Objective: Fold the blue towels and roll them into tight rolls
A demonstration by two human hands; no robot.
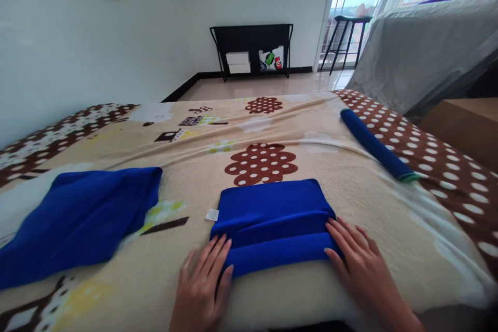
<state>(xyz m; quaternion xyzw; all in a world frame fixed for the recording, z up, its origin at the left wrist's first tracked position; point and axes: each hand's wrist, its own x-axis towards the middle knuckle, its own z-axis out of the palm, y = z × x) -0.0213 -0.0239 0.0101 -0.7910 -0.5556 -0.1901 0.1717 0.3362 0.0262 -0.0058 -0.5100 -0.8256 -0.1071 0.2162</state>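
A blue towel (272, 212) lies folded in front of me on the patterned blanket (350, 187), its near edge turned over into a thick band. My left hand (204, 285) rests flat at the band's left end, fingers touching the cloth. My right hand (360, 259) lies flat at the right end, fingertips against the fold. Neither hand closes around the towel. A small white tag (212, 215) sticks out at the towel's left edge.
A loose blue cloth (78, 218) lies at the left of the bed. A rolled blue towel (375, 145) rests at the right. Beyond the bed are a black shelf (252, 46) against the wall, a stool (346, 36) and a covered piece of furniture (424, 52).
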